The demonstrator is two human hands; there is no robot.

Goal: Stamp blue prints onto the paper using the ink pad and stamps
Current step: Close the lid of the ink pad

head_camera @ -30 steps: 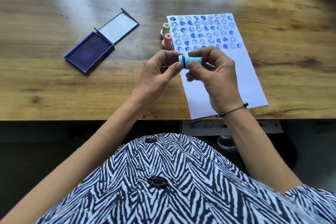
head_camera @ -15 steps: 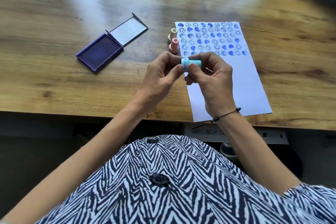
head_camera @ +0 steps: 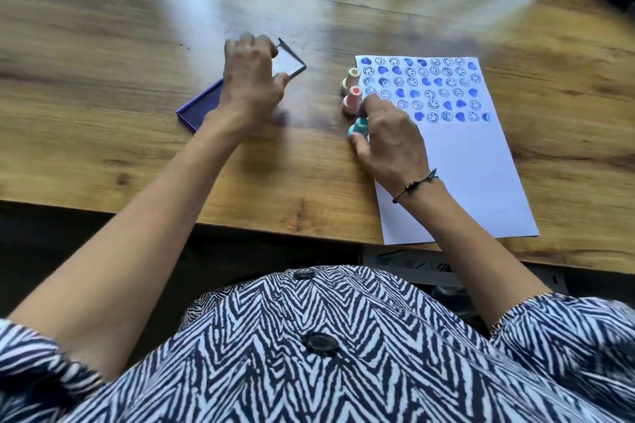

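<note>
The right hand pinches a small teal stamp between the thumb and the fingers. The stamp sits low, right at the left edge of the white paper, and it looks like it is on the wooden table or just above it; which one is hard to tell. A thin dark bracelet goes around that wrist.

Just past the teal stamp, a little farther away, stands a pink stamp, and behind that a cream stamp. Both stand just beside the paper's left edge. The far half of the paper is full of blue prints, smiley faces and hearts in rows. The near half is blank.

The left hand is well apart from the right one, off to the left. It is over the open purple ink pad, with the fingers curled down. It is blurry, so whether it touches the pad or holds something is not clear. The pad's lid lies open on the far side of the hand.
</note>
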